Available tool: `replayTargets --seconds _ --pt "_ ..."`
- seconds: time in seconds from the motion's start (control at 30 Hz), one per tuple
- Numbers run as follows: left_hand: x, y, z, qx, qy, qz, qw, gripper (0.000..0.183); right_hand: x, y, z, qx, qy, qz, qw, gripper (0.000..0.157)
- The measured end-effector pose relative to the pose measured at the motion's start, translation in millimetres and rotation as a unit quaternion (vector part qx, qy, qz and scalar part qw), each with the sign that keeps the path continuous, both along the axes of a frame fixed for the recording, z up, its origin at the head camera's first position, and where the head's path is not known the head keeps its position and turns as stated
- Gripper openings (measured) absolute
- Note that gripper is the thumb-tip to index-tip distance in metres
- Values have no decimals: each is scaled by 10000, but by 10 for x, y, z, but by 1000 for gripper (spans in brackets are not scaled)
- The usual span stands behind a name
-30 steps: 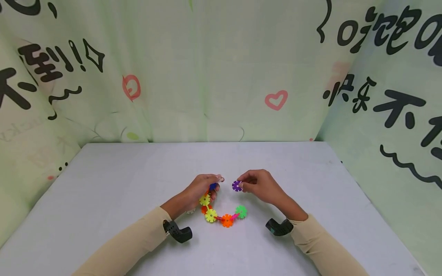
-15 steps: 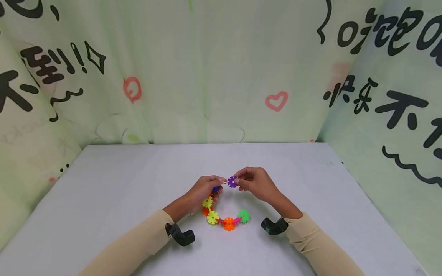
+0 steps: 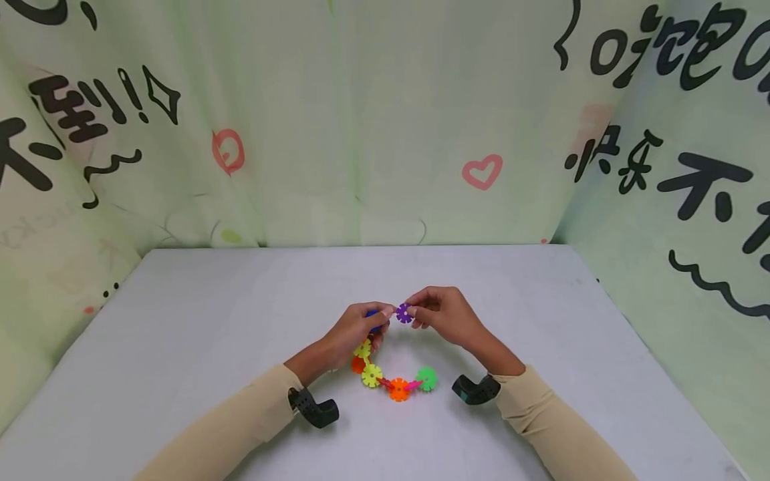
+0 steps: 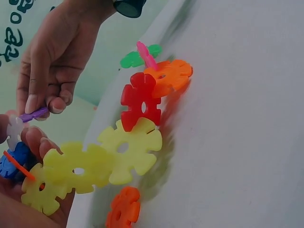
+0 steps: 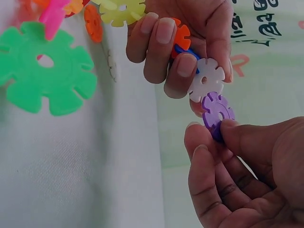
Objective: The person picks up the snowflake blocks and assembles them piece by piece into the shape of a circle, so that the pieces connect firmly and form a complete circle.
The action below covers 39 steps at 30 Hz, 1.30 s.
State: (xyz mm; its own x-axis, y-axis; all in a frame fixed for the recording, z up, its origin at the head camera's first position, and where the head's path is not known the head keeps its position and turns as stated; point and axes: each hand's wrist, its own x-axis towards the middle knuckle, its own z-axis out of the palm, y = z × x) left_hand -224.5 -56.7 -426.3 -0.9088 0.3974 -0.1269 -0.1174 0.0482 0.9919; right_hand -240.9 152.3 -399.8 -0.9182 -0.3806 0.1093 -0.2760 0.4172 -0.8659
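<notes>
My left hand [image 3: 355, 331] holds one end of a chain of slotted plastic snowflake discs, its fingers round the white disc [image 5: 207, 78] and the blue disc [image 4: 18, 159]. Thumb and fingers of my right hand [image 3: 451, 317] pinch a purple disc [image 5: 216, 109], whose edge meets the white one. From the left hand the chain runs through a small orange disc [image 5: 181, 34], several yellow discs [image 4: 124, 154], a red disc [image 4: 141, 102], an orange disc [image 3: 400, 389] and a pink disc [image 4: 146, 56] to a green disc [image 3: 427, 379]. Fingers hide part of the blue disc.
A separate orange disc [image 4: 124, 209] lies under the chain near the left hand, with a whitish disc [image 5: 112, 65] close by on the white table [image 3: 210, 300]. Printed curtains [image 3: 361, 133] stand behind the table and at its sides.
My right hand has brought the purple disc leftward to the white disc at the left hand. The two discs were apart one second ago; now their edges meet.
</notes>
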Motion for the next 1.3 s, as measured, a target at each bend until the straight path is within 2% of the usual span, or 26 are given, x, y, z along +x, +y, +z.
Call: replayTargets --seconds 0.23,0.47,0.7,1.0,1.1,1.2,1.3 --pt "-16 -14 -19 93 94 -44 9999 35 7 -21 28 -72 -62 -21 10000 12" --pt "-26 40 -23 23 247 -18 9997 35 20 -12 6 -98 82 -37 9999 11" --pt "-28 48 -12 3 105 55 9999 34 26 -41 -15 -203 319 80 9993 11" --pt "-11 29 -30 263 -27 48 9996 29 4 -94 -14 -117 214 377 9990 8" --pt "-25 30 -38 308 -56 55 9995 27 15 -107 -13 -119 196 303 9993 9" --pt "-41 46 -39 154 -1 121 9998 30 27 -98 -21 -174 253 186 9994 10" --pt "-45 68 -42 -283 112 239 9993 35 28 -67 -48 -216 288 209 9991 13"
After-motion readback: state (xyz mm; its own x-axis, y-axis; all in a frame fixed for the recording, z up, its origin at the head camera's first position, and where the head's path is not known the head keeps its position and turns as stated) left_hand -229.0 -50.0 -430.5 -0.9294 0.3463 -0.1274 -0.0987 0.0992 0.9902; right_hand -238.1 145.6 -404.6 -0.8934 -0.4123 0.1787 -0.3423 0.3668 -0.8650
